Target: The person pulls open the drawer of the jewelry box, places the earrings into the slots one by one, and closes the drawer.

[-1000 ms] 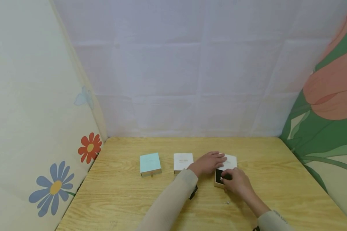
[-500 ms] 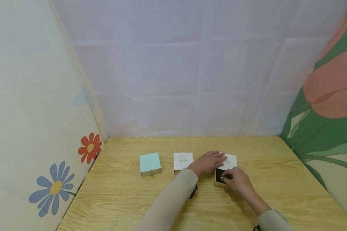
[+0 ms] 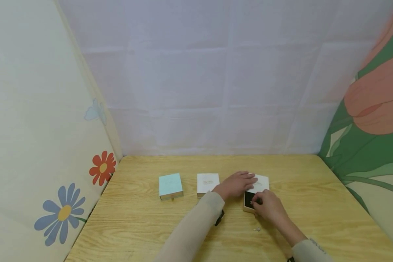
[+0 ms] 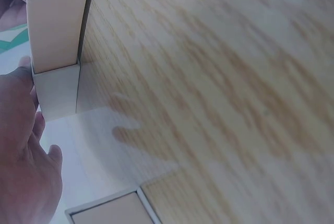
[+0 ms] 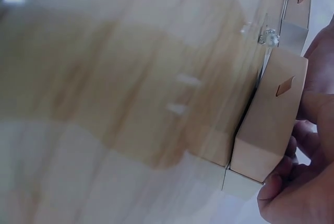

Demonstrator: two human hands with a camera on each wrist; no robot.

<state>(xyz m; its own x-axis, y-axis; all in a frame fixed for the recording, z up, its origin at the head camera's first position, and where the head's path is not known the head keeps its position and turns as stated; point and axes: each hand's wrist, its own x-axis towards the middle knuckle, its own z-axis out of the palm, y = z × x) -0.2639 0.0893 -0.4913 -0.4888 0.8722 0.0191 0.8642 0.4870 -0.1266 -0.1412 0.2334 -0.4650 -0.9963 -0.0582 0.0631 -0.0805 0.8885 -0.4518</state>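
A white sleeve of a small drawer box lies at the right, its tan drawer with a black lining pulled out toward me. My left hand rests on the sleeve, fingers extended. Over the drawer, my right hand pinches a small shiny piece of jewelry between thumb and index finger, at the black lining; its exact kind is too small to tell. On the table in front of the drawer lies another sparkling jewelry piece, also seen near the drawer's pull tab in the right wrist view.
A light-blue drawer box stands at the left on the wooden table. Between it and my left forearm is a closed white box with gold lettering. A white cloth hangs behind the table.
Both hands stay nearly where they were. The right fingers shift very slightly over the drawer; the boxes and the jewelry on the table have not visibly moved.
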